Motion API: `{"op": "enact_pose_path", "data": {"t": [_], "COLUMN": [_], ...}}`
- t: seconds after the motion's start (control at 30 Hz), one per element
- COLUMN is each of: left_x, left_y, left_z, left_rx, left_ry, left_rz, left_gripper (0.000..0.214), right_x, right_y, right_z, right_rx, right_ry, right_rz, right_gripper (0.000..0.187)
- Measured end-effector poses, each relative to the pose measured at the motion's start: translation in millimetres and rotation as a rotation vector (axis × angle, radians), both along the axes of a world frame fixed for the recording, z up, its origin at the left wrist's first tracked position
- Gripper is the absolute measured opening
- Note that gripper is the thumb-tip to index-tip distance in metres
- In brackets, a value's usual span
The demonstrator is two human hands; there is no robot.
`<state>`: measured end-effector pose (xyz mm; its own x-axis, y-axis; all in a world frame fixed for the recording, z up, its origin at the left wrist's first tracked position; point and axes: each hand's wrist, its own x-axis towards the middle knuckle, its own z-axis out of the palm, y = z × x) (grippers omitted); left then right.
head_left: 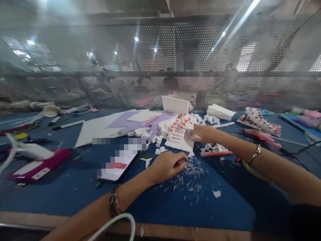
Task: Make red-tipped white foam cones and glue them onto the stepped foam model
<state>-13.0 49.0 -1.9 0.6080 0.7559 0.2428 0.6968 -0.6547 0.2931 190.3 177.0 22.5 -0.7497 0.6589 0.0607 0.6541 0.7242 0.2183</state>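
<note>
Where they cluster, small white pieces, red-tipped, closely spaced

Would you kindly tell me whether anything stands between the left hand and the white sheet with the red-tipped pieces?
Nothing visible blocks the way from the left hand to the white sheet; small white scraps lie beside it.

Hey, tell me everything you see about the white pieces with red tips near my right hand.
The white pieces with red tips are small and narrow, gathered closely in a slanting cluster; they look like paper or thin foam. They appear to lie on or against a white sheet. Curled white scraps crowd their left side. Your right hand is just right of them; whether it touches them isn't clear.
</note>
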Motion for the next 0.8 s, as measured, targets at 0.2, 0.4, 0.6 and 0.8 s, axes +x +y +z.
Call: {"op": "enact_pose_path", "data": {"t": [0.2, 0.4, 0.6, 0.8], "left_x": [-2, 7, 28, 32], "left_y": [13, 25, 29, 23], "left_z": [-0.1, 11.8, 22.9, 23.2], "left_rx": [-0.016, 0.071, 0.306, 0.037], "left_ry": [-0.021, -0.189, -0.366, -0.295], "left_rz": [0.045, 0.098, 0.042, -0.134], "left_gripper": [0.029, 0.069, 0.087, 0.093], "right_x": [5, 25, 38, 62], "right_y": [16, -27, -103, -127], "right_z": [1.6, 42.4, 53.9, 43.7], "right_rx": [-0.015, 0.028, -0.127, -0.310], "right_ry": [0.099, 0.286, 0.416, 0.545], "right_rz": [-0.086, 0.011, 0.205, 0.165], "right_gripper": [0.027, 0.031, 0.026, 0.014]}}
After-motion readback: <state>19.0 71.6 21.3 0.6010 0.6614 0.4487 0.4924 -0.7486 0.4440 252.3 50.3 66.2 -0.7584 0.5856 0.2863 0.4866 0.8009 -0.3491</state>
